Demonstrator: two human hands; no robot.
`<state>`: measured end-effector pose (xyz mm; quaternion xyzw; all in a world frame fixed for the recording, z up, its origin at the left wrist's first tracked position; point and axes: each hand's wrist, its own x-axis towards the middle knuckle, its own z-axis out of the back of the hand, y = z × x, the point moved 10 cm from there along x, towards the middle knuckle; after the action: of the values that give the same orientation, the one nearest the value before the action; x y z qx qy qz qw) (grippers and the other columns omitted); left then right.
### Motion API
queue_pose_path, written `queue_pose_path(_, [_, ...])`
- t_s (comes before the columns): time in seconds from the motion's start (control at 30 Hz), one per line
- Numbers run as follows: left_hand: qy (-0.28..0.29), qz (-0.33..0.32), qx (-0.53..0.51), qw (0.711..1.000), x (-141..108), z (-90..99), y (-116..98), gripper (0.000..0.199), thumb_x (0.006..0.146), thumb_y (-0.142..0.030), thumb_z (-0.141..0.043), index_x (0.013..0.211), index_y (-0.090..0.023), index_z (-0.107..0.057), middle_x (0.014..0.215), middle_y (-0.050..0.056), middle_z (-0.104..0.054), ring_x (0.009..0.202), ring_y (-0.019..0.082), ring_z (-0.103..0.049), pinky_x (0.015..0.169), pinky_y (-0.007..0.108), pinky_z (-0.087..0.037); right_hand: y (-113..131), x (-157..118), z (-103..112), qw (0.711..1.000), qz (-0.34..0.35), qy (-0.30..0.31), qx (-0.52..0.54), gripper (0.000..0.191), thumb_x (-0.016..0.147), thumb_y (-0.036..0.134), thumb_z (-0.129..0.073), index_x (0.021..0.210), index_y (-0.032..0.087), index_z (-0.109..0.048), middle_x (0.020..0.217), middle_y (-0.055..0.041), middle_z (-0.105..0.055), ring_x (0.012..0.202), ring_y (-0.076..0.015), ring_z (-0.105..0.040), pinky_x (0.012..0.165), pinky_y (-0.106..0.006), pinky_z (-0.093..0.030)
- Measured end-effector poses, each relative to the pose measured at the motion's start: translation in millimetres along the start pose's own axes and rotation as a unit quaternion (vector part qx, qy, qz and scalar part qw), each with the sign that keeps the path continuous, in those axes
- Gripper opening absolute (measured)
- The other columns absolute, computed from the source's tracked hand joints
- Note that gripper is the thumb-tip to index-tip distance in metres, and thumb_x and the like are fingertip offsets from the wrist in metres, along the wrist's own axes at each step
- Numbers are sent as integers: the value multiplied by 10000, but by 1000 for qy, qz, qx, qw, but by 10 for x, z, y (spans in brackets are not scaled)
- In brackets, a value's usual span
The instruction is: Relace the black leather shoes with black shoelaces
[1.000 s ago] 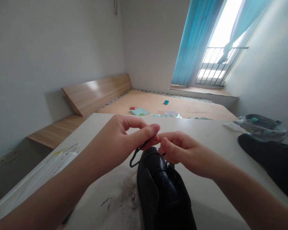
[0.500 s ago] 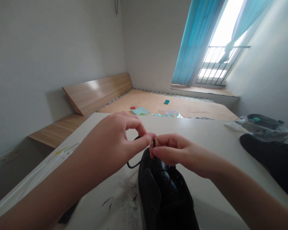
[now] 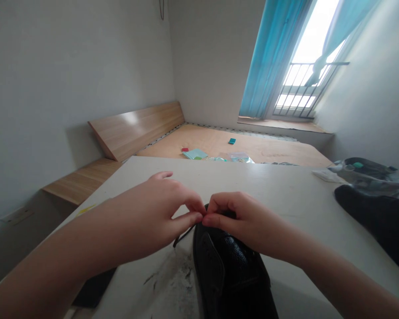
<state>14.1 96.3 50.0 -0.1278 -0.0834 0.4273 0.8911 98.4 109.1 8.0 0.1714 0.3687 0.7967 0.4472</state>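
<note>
Saw a wall plate (image 3: pixel 18 215) at half past eight. Found a dark flat thing (image 3: pixel 95 288) around half past seven, partly hidden by the left forearm. Made out a leaning board (image 3: pixel 136 130) at half past nine. Saw the left hand (image 3: pixel 162 217) at seven o'clock, palm down, with thumb and forefinger nearly closed in a pinch on the lace (image 3: pixel 181 238). Traced the lace from under that thumb down toward seven. Noted smudges (image 3: pixel 182 277) on the table (image 3: pixel 275 181), just beside the shoe (image 3: pixel 232 270). Found the shoe on the table between five and six, with toe toward eleven and beneath the fingertips. Saw the right hand (image 3: pixel 242 219) at half past four, over the toe, curled and pinched at the tips, apparently on the lace; could not see between the tips. Spotted a curtain (image 3: pixel 264 62) at half past one, a tub (image 3: pixel 369 181) in clear plastic at three, and a long black thing (image 3: pixel 375 217) at half past three.
</note>
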Motion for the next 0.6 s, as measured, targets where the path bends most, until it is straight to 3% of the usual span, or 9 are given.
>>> queue_pose_path(0.07, [13,-4,-11,1000,-8,-48,-15,241,914,-297,-463,898,-335,-701,838,-89,-717,776,130,-616,1152,449,-90,11,12,19,1000,1,-15,-13,213,849,337,-596,699,188,-582,603,45,-527,574,-97,-416,508,-228,-289])
queue_pose_path(0.17, [11,11,-16,1000,5,-42,-38,210,861,-242,-502,791,-289,-695,698,-88,-682,681,120,-599,1150,458,-97,37,27,56,999,11,-30,-15,209,834,328,-619,685,187,-584,612,47,-556,576,-91,-434,515,-222,-303])
queue_pose_path(0.27, [27,50,23,998,16,-73,-32,179,784,-232,-538,653,-251,-659,572,-54,-629,726,182,-609,1052,478,-273,38,8,74,998,5,-9,-59,247,837,408,-623,711,196,-617,620,39,-574,570,-97,-453,502,-228,-292])
queue_pose_path(0.33, [57,67,61,994,15,-155,-33,202,745,-228,-523,571,-238,-625,515,-20,-601,723,222,-603,826,399,-420,37,-33,24,993,3,42,-113,224,841,414,-616,757,212,-665,613,35,-577,552,-102,-456,498,-236,-276])
queue_pose_path(0.43, [90,65,87,990,22,-293,-58,210,698,-199,-489,512,-222,-585,470,-2,-568,517,180,-513,509,284,-324,54,-109,-78,979,24,109,-173,131,846,299,-591,828,244,-708,643,31,-614,567,-111,-487,525,-241,-281])
queue_pose_path(0.53, [92,48,93,990,48,-377,-82,192,662,-167,-479,494,-210,-563,454,-6,-553,404,133,-394,451,279,-229,62,-133,-129,970,45,119,-208,167,809,189,-559,852,248,-709,687,24,-650,618,-128,-537,552,-246,-300])
queue_pose_path(0.6, [93,31,100,990,67,-427,-95,186,657,-158,-480,504,-208,-572,467,2,-572,416,137,-420,463,283,-231,51,-129,-161,968,49,122,-215,190,785,167,-547,851,250,-705,702,24,-663,641,-137,-559,559,-246,-308])
